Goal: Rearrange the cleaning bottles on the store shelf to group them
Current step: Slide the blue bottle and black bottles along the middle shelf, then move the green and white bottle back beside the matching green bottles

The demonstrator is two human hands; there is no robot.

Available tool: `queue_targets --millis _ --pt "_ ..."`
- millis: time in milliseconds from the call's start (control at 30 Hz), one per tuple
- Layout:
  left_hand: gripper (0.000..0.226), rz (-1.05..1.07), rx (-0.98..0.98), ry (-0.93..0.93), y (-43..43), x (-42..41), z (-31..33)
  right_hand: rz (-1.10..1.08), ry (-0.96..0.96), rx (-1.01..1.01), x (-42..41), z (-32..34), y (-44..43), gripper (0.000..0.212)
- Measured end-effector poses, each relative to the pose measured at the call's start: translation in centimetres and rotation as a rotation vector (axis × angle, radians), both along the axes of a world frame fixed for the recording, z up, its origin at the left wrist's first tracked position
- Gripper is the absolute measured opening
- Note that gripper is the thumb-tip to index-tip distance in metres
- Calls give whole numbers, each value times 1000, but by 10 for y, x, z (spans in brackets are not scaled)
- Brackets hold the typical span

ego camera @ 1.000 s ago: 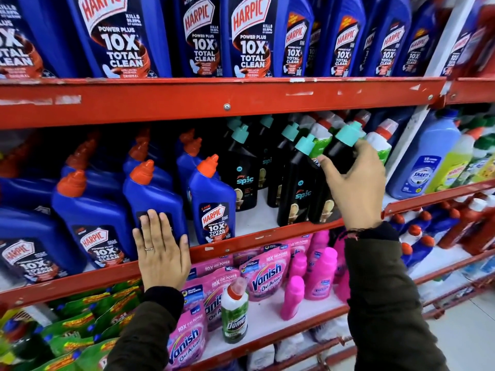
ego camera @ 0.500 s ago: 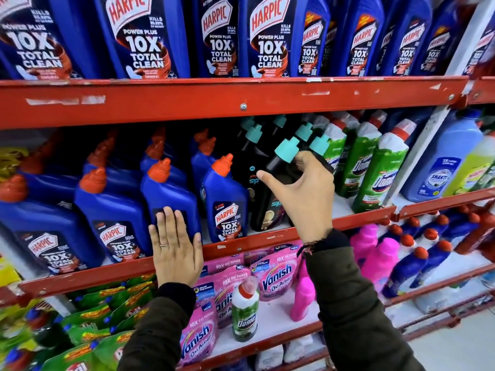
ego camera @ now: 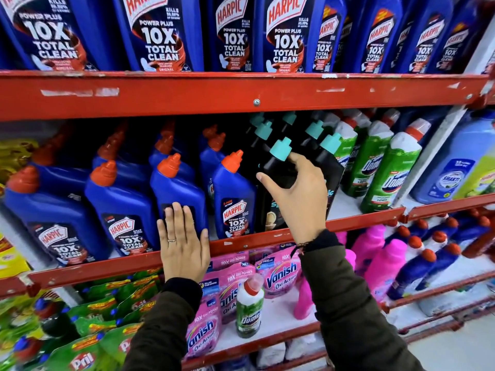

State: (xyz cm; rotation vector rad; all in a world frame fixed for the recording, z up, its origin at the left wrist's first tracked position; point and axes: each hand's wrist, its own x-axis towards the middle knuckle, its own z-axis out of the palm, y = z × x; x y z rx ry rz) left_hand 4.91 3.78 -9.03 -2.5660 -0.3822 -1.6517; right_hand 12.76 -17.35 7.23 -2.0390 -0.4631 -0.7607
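On the middle red shelf (ego camera: pixel 241 243) stand blue Harpic bottles (ego camera: pixel 235 199) with orange caps at the left, black Spic bottles with teal caps in the middle, and green Domex bottles (ego camera: pixel 388 178) at the right. My right hand (ego camera: pixel 297 196) grips the neck of the front black bottle (ego camera: pixel 276 170), which stands right beside the nearest Harpic bottle. My left hand (ego camera: pixel 184 242) lies flat, fingers together, against the front of another Harpic bottle (ego camera: pixel 176 188) and the shelf lip. More black bottles (ego camera: pixel 329 156) stand behind my right hand.
Large Harpic bottles (ego camera: pixel 158 36) fill the top shelf. Below are pink Vanish pouches (ego camera: pixel 281 271), one lone Domex bottle (ego camera: pixel 249 309), pink bottles (ego camera: pixel 385 263) and green Pril pouches (ego camera: pixel 80 357). A blue Shakti jug (ego camera: pixel 455 170) stands beyond the white upright at the right.
My right hand has carried the black bottle leftward from beside the green Domex bottles to next to the Harpic bottles. The left hand has stayed pressed on the Harpic bottle.
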Motion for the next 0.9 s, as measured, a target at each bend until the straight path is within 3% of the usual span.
queue_targets --millis 67,200,333,433,533,733,900 --pt "76 -7 -2 -2 0 0 0 48 -41 94 -7 -9 -3 67" --pt "74 -10 -6 -2 -1 0 1 157 -70 288 -38 -36 -8 40" --pt "73 -19 -27 16 -2 -1 1 314 119 109 -63 -94 -6 22" --pt "75 -4 -48 27 -3 -1 4 351 446 -231 -71 -142 -4 40" --pt "74 1 -50 17 -3 0 9 327 710 -421 -72 -178 -1 77" --pt "69 38 -35 25 -5 -4 5 270 788 -171 -75 -208 -4 85" --pt "63 55 -69 57 -12 -12 -6 237 821 -76 -71 -222 -11 60"
